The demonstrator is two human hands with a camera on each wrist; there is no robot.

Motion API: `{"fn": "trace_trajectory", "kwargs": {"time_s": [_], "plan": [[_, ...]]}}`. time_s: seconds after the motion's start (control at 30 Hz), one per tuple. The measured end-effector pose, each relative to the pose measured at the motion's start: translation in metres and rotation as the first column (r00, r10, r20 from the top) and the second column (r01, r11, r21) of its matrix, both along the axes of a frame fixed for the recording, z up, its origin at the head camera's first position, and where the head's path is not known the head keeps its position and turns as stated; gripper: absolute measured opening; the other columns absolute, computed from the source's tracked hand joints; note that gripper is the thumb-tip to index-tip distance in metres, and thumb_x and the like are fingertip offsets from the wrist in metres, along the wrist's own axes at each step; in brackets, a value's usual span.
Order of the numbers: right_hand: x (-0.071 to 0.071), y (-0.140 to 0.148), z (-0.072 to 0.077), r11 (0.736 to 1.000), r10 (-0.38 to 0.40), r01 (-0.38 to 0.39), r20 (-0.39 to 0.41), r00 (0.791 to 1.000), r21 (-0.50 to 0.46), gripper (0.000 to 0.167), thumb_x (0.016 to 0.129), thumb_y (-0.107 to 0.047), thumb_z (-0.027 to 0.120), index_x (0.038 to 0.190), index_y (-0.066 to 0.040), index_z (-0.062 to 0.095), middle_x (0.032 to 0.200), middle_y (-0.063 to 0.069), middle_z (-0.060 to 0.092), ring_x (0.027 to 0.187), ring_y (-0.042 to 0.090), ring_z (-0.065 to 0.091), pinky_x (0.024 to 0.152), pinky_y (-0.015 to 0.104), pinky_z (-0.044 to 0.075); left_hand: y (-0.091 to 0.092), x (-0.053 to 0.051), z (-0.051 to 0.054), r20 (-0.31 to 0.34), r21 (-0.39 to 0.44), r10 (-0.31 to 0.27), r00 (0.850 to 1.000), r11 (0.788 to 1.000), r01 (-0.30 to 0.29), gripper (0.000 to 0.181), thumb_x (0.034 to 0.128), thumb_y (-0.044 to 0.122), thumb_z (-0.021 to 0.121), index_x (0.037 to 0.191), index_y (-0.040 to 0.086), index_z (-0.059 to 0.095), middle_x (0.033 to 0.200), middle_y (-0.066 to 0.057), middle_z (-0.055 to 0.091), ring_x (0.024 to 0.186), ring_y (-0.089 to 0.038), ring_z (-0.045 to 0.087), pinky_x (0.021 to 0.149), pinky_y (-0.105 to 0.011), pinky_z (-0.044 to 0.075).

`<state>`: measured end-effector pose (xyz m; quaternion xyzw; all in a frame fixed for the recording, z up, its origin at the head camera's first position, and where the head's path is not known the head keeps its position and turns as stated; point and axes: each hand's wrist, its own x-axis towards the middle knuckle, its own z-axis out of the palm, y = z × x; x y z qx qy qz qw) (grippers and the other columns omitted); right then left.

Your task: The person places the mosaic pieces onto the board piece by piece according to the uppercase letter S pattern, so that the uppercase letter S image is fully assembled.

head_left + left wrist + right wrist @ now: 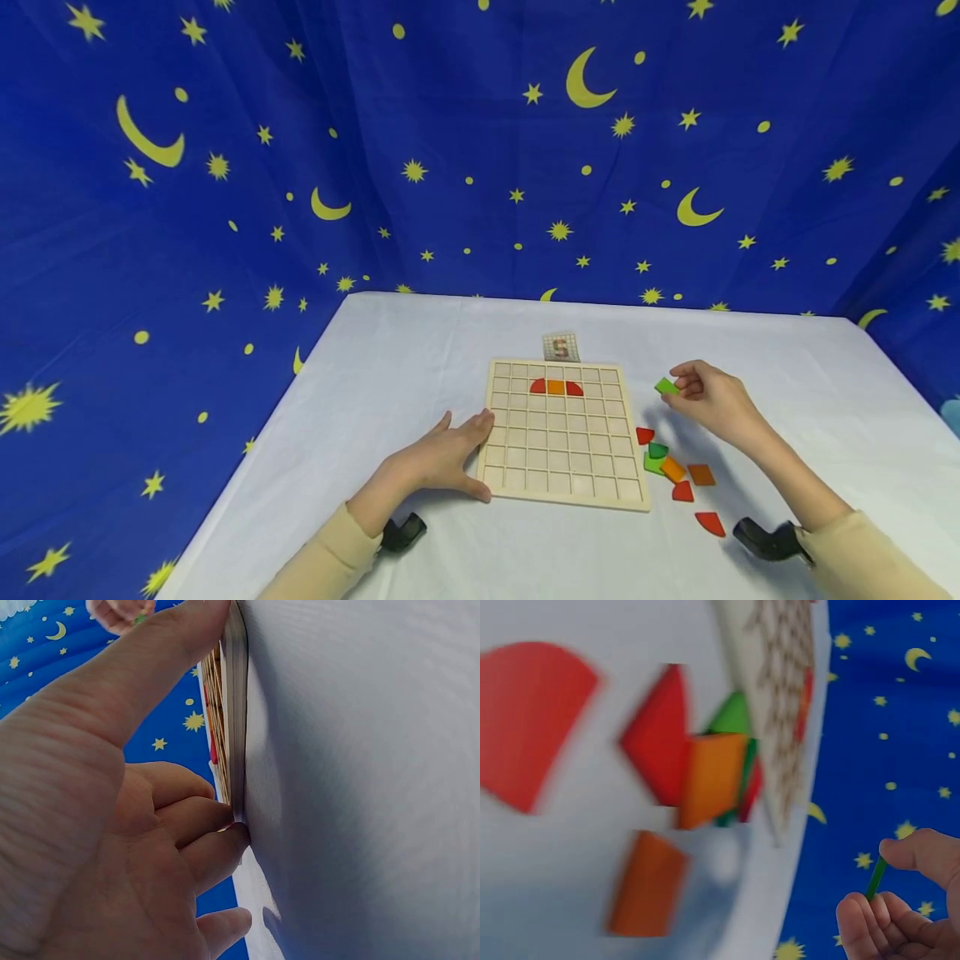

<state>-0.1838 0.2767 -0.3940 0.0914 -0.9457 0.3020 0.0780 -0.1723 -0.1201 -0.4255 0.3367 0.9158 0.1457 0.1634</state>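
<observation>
My right hand [716,404] pinches a light green square tile [666,387] between thumb and fingers, raised above the table right of the board. In the right wrist view that green tile [876,877] is seen edge-on. With thumb and fingers spread, my left hand [431,463] touches the left edge of a wooden grid board [562,502]. Near the top of the grid, an orange square [556,387] sits between two red quarter-round tiles, the left one [537,386] and the right one [574,389].
Right of the board lie loose tiles: several red quarter-rounds, one of them [710,524] nearest me, orange squares [702,475], a dark green piece [657,450] and a light green one [652,463]. Behind the board stands a small pattern card [561,347] on the white tablecloth [420,358].
</observation>
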Motion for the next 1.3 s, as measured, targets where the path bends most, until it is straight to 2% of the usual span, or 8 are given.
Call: {"fn": "trace_trajectory", "kwargs": {"time_s": [0.17, 0.37, 0.57, 0.97, 1.3], "plan": [[-0.009, -0.010, 0.015, 0.998, 0.046, -0.048, -0.036, 0.998, -0.043, 0.038, 0.079, -0.009, 0.075, 0.108, 0.008, 0.058, 0.088, 0.012, 0.062, 0.078, 0.024, 0.060, 0.063, 0.019, 0.049, -0.001, 0.000, -0.001, 0.004, -0.003, 0.003, 1.000, 1.000, -0.003, 0.111, 0.0711, 0.053, 0.076, 0.149, -0.002, 0.019, 0.154, -0.015, 0.016, 0.140, -0.025, 0.020, 0.110, -0.055, 0.006], [-0.019, -0.031, 0.020, 0.991, 0.114, -0.115, -0.024, 0.993, -0.062, 0.036, 0.080, -0.007, 0.072, 0.110, 0.009, 0.057, 0.091, 0.013, 0.061, 0.081, 0.024, 0.061, 0.068, 0.025, 0.052, -0.001, -0.001, -0.003, 0.004, -0.008, 0.003, 1.000, 1.000, -0.003, 0.111, 0.0713, 0.054, 0.075, 0.149, -0.001, 0.019, 0.154, -0.014, 0.016, 0.140, -0.024, 0.019, 0.110, -0.055, 0.005], [-0.030, -0.055, 0.018, 0.975, 0.197, -0.198, -0.016, 0.980, -0.097, 0.035, 0.081, -0.005, 0.071, 0.110, 0.008, 0.057, 0.094, 0.013, 0.060, 0.083, 0.024, 0.061, 0.072, 0.030, 0.052, -0.001, -0.002, -0.003, 0.004, -0.013, 0.001, 1.000, 1.000, -0.001, 0.110, 0.0716, 0.054, 0.075, 0.149, 0.000, 0.018, 0.155, -0.014, 0.015, 0.140, -0.023, 0.019, 0.110, -0.054, 0.006], [-0.050, -0.097, 0.011, 0.945, 0.294, -0.291, 0.002, 0.956, -0.148, 0.036, 0.079, -0.004, 0.073, 0.109, 0.008, 0.058, 0.092, 0.010, 0.060, 0.082, 0.022, 0.060, 0.072, 0.029, 0.052, 0.001, -0.002, 0.000, -0.001, -0.026, -0.003, 1.000, 1.000, 0.003, 0.110, 0.0726, 0.054, 0.075, 0.150, 0.000, 0.017, 0.155, -0.012, 0.015, 0.140, -0.021, 0.019, 0.111, -0.053, 0.006], [-0.060, -0.117, 0.003, 0.891, 0.398, -0.395, -0.031, 0.917, -0.222, 0.040, 0.079, 0.000, 0.072, 0.113, 0.011, 0.054, 0.095, 0.012, 0.060, 0.085, 0.023, 0.060, 0.074, 0.028, 0.052, 0.000, -0.001, -0.002, 0.011, -0.024, 0.018, 1.000, 1.000, -0.018, 0.111, 0.0721, 0.053, 0.075, 0.150, 0.000, 0.017, 0.155, -0.012, 0.015, 0.140, -0.021, 0.018, 0.111, -0.052, 0.005]]}}
